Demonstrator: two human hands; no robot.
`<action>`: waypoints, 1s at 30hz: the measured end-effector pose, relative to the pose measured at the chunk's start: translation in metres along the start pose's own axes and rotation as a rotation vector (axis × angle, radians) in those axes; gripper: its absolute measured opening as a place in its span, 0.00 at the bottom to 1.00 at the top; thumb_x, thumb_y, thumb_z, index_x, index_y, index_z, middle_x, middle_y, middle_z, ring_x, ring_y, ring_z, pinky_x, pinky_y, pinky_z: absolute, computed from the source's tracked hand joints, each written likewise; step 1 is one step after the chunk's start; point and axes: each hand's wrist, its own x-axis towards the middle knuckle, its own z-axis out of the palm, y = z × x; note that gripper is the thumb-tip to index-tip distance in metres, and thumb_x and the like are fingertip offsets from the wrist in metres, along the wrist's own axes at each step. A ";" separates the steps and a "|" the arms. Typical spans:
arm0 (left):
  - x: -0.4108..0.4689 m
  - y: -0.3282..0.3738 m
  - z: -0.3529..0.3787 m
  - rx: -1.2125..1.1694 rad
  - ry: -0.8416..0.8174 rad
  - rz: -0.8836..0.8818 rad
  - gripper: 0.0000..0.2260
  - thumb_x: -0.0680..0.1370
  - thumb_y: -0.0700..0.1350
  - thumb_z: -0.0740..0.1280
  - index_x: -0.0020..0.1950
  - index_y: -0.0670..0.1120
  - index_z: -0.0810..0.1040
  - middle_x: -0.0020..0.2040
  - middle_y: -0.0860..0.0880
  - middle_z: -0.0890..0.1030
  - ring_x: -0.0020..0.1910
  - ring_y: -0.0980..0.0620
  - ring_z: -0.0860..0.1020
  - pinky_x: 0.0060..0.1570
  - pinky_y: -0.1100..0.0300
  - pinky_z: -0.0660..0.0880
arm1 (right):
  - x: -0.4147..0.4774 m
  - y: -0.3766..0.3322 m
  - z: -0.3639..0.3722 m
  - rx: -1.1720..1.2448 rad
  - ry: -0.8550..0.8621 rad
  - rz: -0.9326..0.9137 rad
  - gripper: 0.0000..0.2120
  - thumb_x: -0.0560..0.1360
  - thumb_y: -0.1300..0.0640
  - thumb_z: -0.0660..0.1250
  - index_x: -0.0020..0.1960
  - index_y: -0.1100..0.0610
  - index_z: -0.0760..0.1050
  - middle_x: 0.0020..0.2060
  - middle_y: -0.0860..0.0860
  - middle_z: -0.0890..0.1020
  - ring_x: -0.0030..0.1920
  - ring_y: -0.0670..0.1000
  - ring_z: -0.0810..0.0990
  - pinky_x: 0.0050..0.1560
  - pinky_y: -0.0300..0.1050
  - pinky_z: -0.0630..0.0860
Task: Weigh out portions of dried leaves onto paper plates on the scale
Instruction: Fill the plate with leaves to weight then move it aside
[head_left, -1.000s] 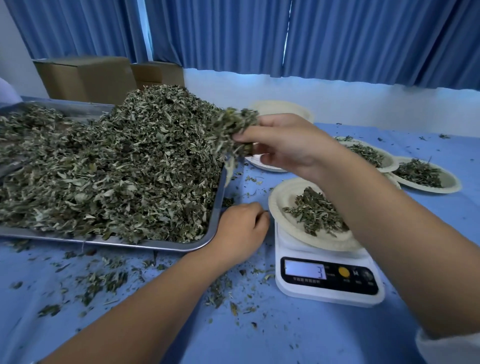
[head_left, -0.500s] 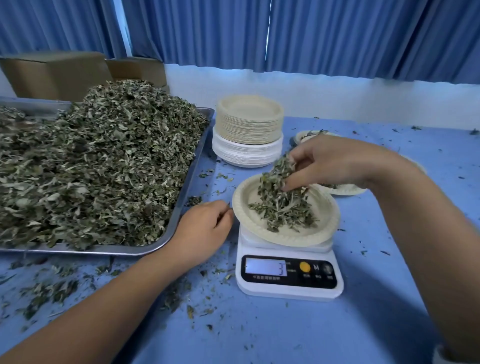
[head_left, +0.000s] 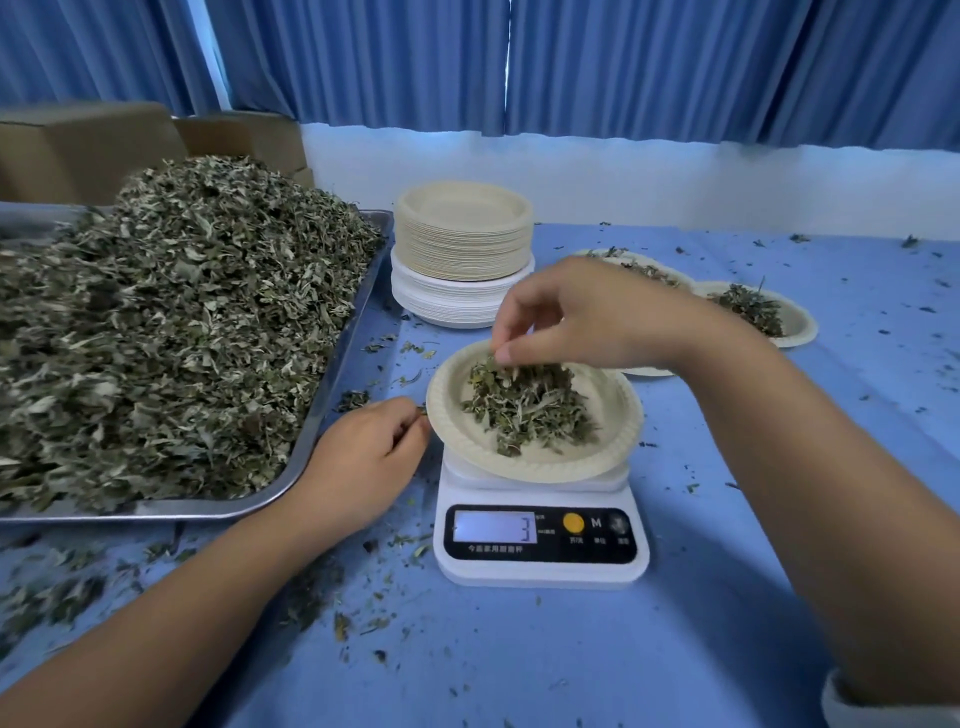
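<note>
Dried leaves (head_left: 530, 415) pinched in the right hand (head_left: 597, 317) grip; left hand (head_left: 363, 457) curled, grip contents hidden

Cardboard boxes (head_left: 88, 150); blue curtains (head_left: 623, 62)

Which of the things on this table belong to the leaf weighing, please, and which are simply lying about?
In the job: right hand pinching the portion of leaves on the paper plate, scale, tray of dried leaves, plate stack, filled plates, left hand.
Lying about: cardboard boxes, leaf crumbs on the tablecloth.
</note>
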 end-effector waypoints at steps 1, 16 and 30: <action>0.000 0.000 0.000 -0.001 0.001 0.000 0.16 0.81 0.45 0.58 0.34 0.44 0.62 0.30 0.48 0.66 0.30 0.53 0.63 0.29 0.59 0.56 | 0.000 0.000 0.002 -0.049 -0.072 0.025 0.01 0.72 0.54 0.74 0.43 0.49 0.82 0.35 0.38 0.83 0.33 0.34 0.77 0.36 0.27 0.70; 0.000 0.001 0.000 -0.006 0.001 -0.007 0.16 0.81 0.45 0.58 0.34 0.43 0.64 0.30 0.48 0.66 0.30 0.54 0.63 0.29 0.61 0.58 | -0.002 -0.002 -0.002 0.016 0.019 0.047 0.07 0.71 0.49 0.75 0.43 0.52 0.80 0.40 0.48 0.84 0.34 0.39 0.75 0.39 0.34 0.72; -0.001 0.002 -0.001 -0.022 -0.007 -0.014 0.16 0.82 0.45 0.58 0.34 0.44 0.62 0.30 0.49 0.65 0.30 0.54 0.62 0.29 0.60 0.56 | 0.000 -0.001 0.002 0.078 0.097 0.052 0.11 0.73 0.48 0.73 0.42 0.56 0.80 0.29 0.41 0.75 0.30 0.38 0.71 0.32 0.28 0.68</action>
